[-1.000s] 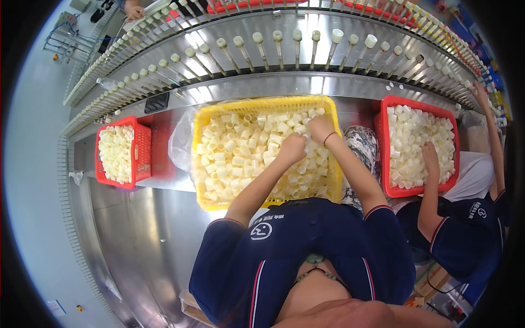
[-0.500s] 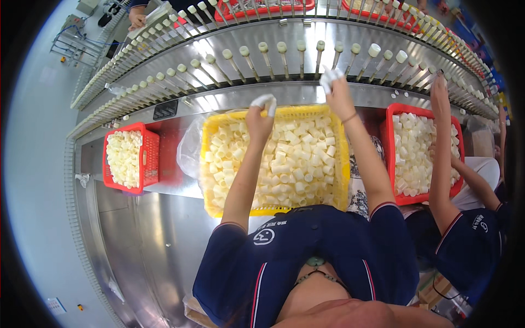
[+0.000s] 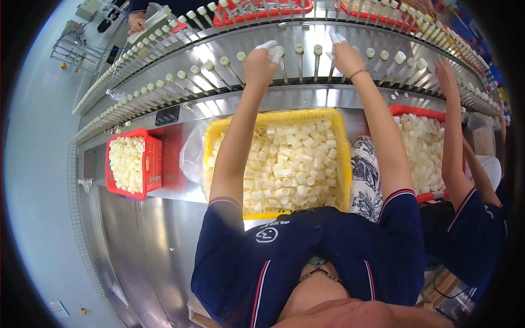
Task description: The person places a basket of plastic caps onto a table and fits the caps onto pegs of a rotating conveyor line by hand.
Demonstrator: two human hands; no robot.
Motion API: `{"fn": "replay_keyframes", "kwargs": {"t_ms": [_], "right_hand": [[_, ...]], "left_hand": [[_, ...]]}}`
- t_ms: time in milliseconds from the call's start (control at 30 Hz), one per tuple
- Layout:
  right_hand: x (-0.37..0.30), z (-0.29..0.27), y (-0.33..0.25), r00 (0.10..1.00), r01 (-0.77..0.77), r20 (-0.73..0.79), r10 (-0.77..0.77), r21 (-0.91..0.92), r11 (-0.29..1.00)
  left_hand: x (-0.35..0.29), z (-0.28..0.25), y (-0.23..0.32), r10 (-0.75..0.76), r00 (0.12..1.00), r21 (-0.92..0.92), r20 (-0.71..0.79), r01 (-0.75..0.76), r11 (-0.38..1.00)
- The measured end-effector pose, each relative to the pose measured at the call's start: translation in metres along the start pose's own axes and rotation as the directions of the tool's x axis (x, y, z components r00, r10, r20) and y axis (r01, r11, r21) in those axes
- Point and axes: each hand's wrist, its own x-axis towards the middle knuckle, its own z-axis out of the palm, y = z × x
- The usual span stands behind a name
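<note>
Both my hands are raised over the nearer row of upright metal pegs, white covers on several fingertips. My left hand is closed at the top of one peg, its fingers around a white plastic cap. Farther right, my right hand curls at another peg's top. Its thumb and forefinger are around the tip, and the palm hides what they hold. Pale caps sit on the neighbouring pegs, such as a white cap between my hands. Below my arms stands a yellow basket full of short, loose cream-white plastic tubes.
A red basket of similar pieces stands left, and another red basket right. A co-worker's hand reaches to the pegs at right. Another person's hand is at far left. A second peg row curves behind.
Both my hands have moved up and forward from above the yellow basket to the peg tops. The co-worker's hand at right has moved slightly too.
</note>
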Motion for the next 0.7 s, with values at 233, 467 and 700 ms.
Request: {"fn": "replay_keyframes", "kwargs": {"t_ms": [233,467,700], "right_hand": [[-0.129,0.044,-0.005,0.85,0.181,-0.527,0.013,0.315,0.932],[-0.193,0.123,-0.031,0.968,0.247,-0.048,-0.246,0.353,0.902],[-0.194,0.138,-0.026,0.937,0.04,0.306,-0.169,0.387,0.921]], "left_hand": [[0.044,0.058,0.009,0.304,0.921,0.292,0.244,-0.369,0.882],[0.049,0.09,0.038,0.096,0.931,0.266,0.352,-0.198,0.944],[0.005,0.039,0.042,0.195,0.98,-0.152,0.052,-0.185,0.971]]}}
